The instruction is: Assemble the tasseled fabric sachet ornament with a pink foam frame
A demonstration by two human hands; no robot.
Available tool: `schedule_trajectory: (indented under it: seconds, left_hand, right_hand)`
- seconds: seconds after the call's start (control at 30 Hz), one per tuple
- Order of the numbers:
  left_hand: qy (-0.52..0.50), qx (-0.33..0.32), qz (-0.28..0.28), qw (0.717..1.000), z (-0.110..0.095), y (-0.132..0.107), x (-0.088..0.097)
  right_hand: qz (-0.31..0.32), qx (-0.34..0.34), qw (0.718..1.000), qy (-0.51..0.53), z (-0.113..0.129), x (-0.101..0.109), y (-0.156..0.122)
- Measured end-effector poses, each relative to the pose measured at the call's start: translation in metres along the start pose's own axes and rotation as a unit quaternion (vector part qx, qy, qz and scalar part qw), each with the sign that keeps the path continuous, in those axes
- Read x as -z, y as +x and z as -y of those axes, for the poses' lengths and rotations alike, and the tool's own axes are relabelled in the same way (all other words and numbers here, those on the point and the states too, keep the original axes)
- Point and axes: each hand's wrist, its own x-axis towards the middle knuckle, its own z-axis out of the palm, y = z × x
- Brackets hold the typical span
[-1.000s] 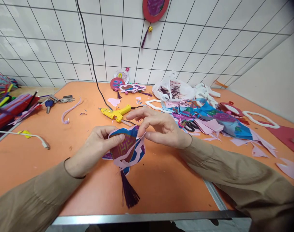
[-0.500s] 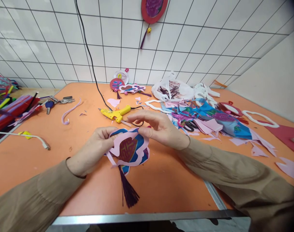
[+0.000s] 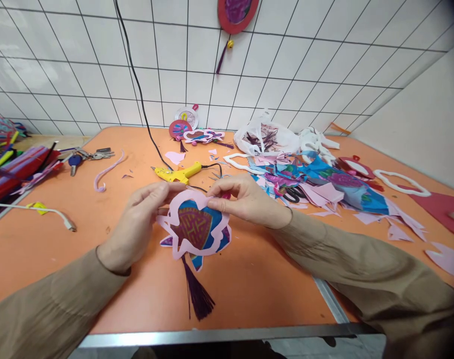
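Note:
A fish-shaped paper and cloth pendant (image 3: 197, 227) with a pink scalloped border hangs over the near part of the table. It has blue and purple patterned fabric inside and a dark purple tassel (image 3: 197, 294) below. My right hand (image 3: 245, 199) pinches its top right edge between thumb and fingers. Beside its upper left edge, my left hand (image 3: 137, 219) has its fingers stretched towards the rim, partly behind it, and the thumb off the pendant. A yellow glue gun (image 3: 180, 173) lies just beyond the hands, its nozzle pointing left.
Fabric and pink paper scraps (image 3: 324, 187) spread at right, with scissors (image 3: 293, 194) among them. A white plastic bag (image 3: 267, 137) and finished pendants (image 3: 202, 135) stand near the tiled wall. Keys (image 3: 99, 154), a white cable (image 3: 55, 209) and pipe cleaners (image 3: 21, 172) lie left.
My left thumb has come off the pendant and the left hand has turned upward. The pink border has flattened against the fabric. My right fingers have closed on the top edge.

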Motion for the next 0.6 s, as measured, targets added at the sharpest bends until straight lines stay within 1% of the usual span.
schedule_trajectory:
  seconds: [0.07, 0.2, 0.23, 0.3, 0.37, 0.43, 0.5, 0.6]
  left_hand:
    - [0.06, -0.046, -0.017, 0.997, -0.005, -0.002, 0.0]
    - [0.147, -0.064, -0.018, 0.987, -0.011, -0.006, -0.005]
    - [0.165, -0.078, -0.021, 0.983, -0.011, -0.007, -0.006]
    - [0.213, -0.123, -0.037, 0.969, -0.01, -0.008, -0.008]
    - [0.263, -0.17, -0.054, 0.948, -0.01, -0.01, -0.008]
    - [0.296, -0.195, -0.06, 0.933, -0.009, -0.011, -0.009]
    - [0.304, -0.187, -0.057, 0.932, -0.009, -0.011, -0.01]
    - [0.267, -0.116, -0.045, 0.956, -0.011, -0.01, -0.011]
  right_hand:
    - [-0.007, 0.005, 1.0, -0.015, 0.001, 0.0, 0.0]
    - [-0.006, 0.006, 1.0, -0.029, 0.003, -0.002, -0.001]
    - [-0.003, 0.003, 0.999, -0.034, 0.004, -0.002, -0.002]
    - [0.004, -0.009, 0.999, -0.043, 0.006, -0.003, -0.003]
    - [0.004, -0.019, 0.998, -0.052, 0.008, -0.003, -0.003]
    - [0.001, -0.023, 0.998, -0.053, 0.008, -0.003, -0.003]
    - [-0.001, -0.028, 0.999, -0.045, 0.009, -0.003, -0.002]
    - [0.001, -0.052, 0.998, -0.026, 0.009, -0.003, -0.001]
